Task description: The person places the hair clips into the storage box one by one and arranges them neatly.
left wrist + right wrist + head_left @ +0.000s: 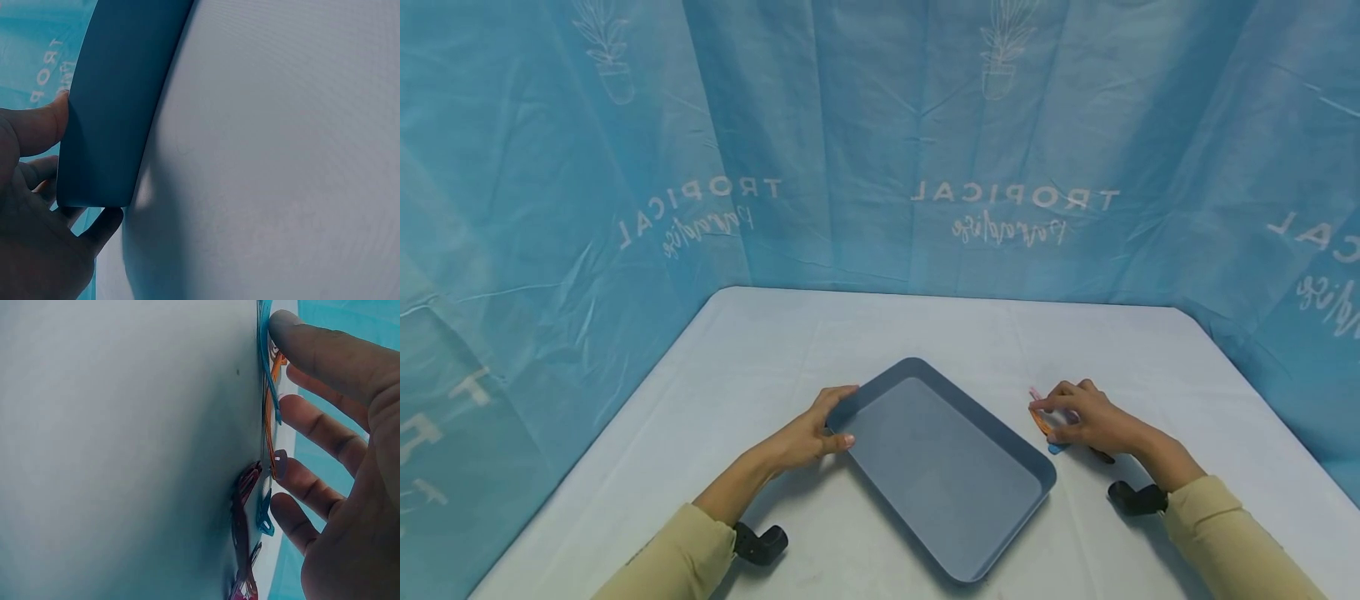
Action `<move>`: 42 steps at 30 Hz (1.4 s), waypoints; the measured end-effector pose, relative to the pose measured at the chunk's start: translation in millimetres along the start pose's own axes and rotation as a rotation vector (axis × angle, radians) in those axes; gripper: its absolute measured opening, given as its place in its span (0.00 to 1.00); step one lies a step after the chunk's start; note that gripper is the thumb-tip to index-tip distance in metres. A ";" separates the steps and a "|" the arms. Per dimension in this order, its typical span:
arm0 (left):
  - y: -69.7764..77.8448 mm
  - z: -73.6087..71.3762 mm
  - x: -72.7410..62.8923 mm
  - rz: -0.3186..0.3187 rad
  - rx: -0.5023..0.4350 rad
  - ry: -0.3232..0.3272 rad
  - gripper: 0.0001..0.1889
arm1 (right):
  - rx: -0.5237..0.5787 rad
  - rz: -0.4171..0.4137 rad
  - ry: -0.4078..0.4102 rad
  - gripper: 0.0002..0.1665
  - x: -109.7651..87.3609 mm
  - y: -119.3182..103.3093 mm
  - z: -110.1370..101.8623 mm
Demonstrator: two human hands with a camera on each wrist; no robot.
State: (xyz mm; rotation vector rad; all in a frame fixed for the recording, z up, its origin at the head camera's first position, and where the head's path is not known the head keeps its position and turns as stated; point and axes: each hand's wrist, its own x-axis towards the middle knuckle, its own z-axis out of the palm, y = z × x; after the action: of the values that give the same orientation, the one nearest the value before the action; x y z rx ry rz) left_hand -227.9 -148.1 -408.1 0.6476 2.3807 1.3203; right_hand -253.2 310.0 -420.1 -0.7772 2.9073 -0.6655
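Note:
My left hand (808, 433) holds a grey-blue rectangular tray (951, 467) at its left corner, thumb at the rim and fingers around the corner. In the left wrist view the tray's outer wall (115, 106) lies against the fingers. To the right of the tray, my right hand (1093, 421) reaches down over several small, thin coloured strips. Among them are an orange piece (1040, 422), a blue piece (265, 362) and a dark maroon piece (240, 512). Its fingers are spread and slightly bent, with thumb and fingertips right at the strips; their exact kind cannot be told.
A white cloth covers the table (760, 358). Blue printed curtains (865, 150) hang behind it and along both sides. A black wrist device (762, 544) sits at the left cuff and a similar device (1137, 498) at the right cuff.

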 end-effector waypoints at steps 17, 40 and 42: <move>-0.2 -0.1 0.4 0.003 -0.004 -0.008 0.38 | -0.014 0.055 -0.025 0.29 9.8 -1.7 0.3; 0.9 -0.1 -0.7 0.004 -0.004 -0.011 0.38 | -0.038 -0.023 0.069 0.28 20.9 -33.7 -20.7; 0.2 0.1 -0.6 0.007 -0.003 -0.012 0.38 | -0.052 -0.024 0.091 0.28 22.7 -41.5 -22.6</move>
State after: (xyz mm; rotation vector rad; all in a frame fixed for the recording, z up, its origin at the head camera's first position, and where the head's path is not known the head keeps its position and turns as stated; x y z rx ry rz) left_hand -227.3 -148.2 -408.0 0.6625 2.3687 1.3186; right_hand -257.4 275.4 -380.9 -0.8091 3.0136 -0.6466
